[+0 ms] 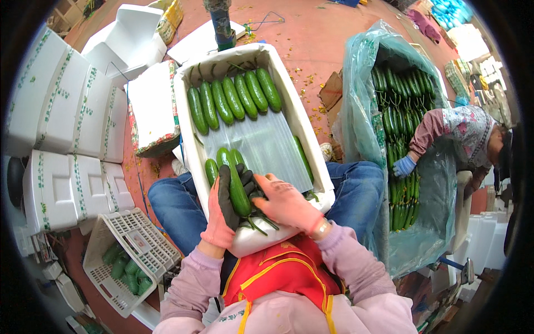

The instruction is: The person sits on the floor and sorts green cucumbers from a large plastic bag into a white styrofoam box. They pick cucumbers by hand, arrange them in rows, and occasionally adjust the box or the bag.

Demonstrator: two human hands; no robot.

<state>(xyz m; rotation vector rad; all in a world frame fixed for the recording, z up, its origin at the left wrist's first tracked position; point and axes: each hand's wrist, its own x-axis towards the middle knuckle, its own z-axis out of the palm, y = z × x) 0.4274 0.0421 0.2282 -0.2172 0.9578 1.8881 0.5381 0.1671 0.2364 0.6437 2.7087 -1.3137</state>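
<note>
My left hand (224, 208), in a pink work glove with a dark palm, is closed around a green cucumber (235, 183) with its stem towards me. In a pink glove too, my right hand (285, 202) reaches into the near part of the white foam box (327, 190); its fingertips touch or nearly touch cucumbers there, and its grip is partly hidden. A row of several cucumbers (228, 100) lies side by side at the far end. Between the rows shows clear plastic film (267, 144). One cucumber (303, 156) rests along the right wall.
Right of me stands a large box lined with blue-green plastic (358, 92), holding many cucumbers (400, 125). A co-worker's blue-gloved hand (404, 167) reaches into it. Stacked foam boxes (54, 108) and a plastic crate (133, 246) stand left. A post (221, 25) rises beyond my box.
</note>
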